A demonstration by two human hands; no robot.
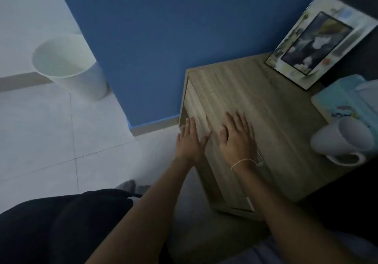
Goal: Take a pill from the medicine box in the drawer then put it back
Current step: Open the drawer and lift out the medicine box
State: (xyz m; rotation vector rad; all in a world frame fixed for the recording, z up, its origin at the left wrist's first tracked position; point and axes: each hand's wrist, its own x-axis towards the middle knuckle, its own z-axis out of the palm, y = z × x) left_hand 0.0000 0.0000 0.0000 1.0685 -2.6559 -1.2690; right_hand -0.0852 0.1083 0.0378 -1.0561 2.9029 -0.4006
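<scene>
A light wooden bedside cabinet stands against the blue wall. Its drawer front faces left and down in the view and looks closed. My left hand lies flat against the upper part of that front, fingers spread and empty. My right hand rests flat on the cabinet top near the front edge, fingers apart, holding nothing; a thin white string circles its wrist. No medicine box or pill is visible.
On the cabinet top stand a framed picture at the back, a light blue tissue box and a white mug lying on its side at the right. A white bin stands on the tiled floor at left.
</scene>
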